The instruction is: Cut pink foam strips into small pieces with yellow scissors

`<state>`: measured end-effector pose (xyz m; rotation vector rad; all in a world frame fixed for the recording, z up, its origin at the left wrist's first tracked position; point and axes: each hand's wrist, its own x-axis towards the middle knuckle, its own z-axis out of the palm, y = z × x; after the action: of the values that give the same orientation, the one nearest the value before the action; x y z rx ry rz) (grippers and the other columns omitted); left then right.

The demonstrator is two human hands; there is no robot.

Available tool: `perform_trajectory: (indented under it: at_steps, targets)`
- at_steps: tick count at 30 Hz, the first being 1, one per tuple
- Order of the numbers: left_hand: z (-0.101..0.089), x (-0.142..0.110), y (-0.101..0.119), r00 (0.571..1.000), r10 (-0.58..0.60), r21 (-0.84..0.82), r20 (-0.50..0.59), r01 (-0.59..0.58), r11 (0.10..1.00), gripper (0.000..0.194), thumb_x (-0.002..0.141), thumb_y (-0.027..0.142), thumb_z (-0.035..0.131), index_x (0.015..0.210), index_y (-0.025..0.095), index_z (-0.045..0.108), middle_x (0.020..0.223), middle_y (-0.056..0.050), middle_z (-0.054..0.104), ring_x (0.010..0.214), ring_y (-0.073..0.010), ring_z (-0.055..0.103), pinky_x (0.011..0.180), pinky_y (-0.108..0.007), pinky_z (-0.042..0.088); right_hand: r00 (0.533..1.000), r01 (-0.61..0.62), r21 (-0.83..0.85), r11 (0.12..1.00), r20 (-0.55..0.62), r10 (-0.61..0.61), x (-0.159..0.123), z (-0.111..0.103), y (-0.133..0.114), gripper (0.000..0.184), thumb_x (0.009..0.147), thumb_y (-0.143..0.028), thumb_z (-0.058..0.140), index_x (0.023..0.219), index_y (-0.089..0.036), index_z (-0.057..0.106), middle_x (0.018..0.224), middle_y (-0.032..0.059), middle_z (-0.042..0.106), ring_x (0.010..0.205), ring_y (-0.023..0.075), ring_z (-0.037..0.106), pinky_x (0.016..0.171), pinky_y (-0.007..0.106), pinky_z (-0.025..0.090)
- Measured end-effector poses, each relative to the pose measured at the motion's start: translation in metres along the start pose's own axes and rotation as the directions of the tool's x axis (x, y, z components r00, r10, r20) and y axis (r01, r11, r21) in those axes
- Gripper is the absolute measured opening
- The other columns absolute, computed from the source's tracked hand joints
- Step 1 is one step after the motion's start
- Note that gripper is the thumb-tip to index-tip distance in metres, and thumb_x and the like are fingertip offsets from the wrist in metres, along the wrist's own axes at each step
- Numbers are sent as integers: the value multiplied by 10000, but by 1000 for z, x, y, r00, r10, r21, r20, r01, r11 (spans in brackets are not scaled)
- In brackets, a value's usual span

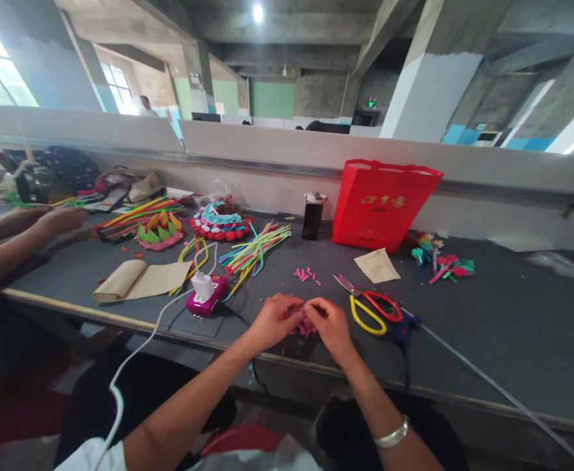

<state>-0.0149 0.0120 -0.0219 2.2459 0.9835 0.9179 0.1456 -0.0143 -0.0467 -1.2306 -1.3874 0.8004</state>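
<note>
My left hand (277,320) and my right hand (332,325) meet near the front edge of the table. Thumb and fingers of both are pinched together, fingertips almost touching. Whatever they grip is too small and too covered to make out. Right under the fingertips lies a heap of small pink pieces (306,327), partly hidden by the hands. A second little group of pink pieces (307,275) is scattered farther back. To the right of my right hand are scissors (369,313) with one yellow and one red handle, blades pointing away to the left.
Beside the scissors lies a dark blue glue gun (404,327) with a long clear stick. A purple power socket (205,296) with a white plug and cable, colourful pipe cleaners (257,252), a paper roll (142,280) and a red bag (382,203) stand around. A co-worker's hands (53,219) are at left.
</note>
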Motion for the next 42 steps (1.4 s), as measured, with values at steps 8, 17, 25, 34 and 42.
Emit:
perform_trajectory:
  at_steps: [8,17,25,34,42]
  targets:
    - [-3,39,-21,998,-53,322,16,45,946,170,788,163,548,827,211,707,854,-30,723,867,-194,604,826,-326,393,982,-51,-50,997,-182,41,11,-30,18,230,812,-388,565,770,-174,636,686,3,616,604,134,531,501,208,400]
    - [34,131,-57,987,-159,453,35,126,882,159,742,286,598,752,194,728,893,-104,705,974,-287,569,875,-422,379,972,-105,-114,988,-223,78,11,-39,32,277,817,-428,555,779,-169,647,680,16,634,567,138,530,480,217,401]
    - [52,150,-75,970,-241,318,7,226,921,88,677,198,604,630,170,674,783,-102,692,923,-274,582,864,-410,386,978,-106,-153,983,-197,75,10,-39,30,279,834,-429,548,777,-176,650,679,17,652,547,136,546,475,219,405]
    - [20,130,-86,949,-302,-227,-92,275,934,242,771,345,436,688,167,578,579,17,553,523,-110,483,509,-219,359,985,-59,-281,958,-170,11,11,-33,21,267,867,-405,512,770,-192,639,651,15,659,553,146,575,519,231,438]
    - [24,127,-99,921,-323,-439,-217,203,875,170,726,314,484,657,172,547,596,32,522,568,-104,466,553,-217,361,980,-49,-619,784,-179,-80,72,-52,15,84,738,-177,600,709,-238,650,635,11,638,614,173,583,598,263,391]
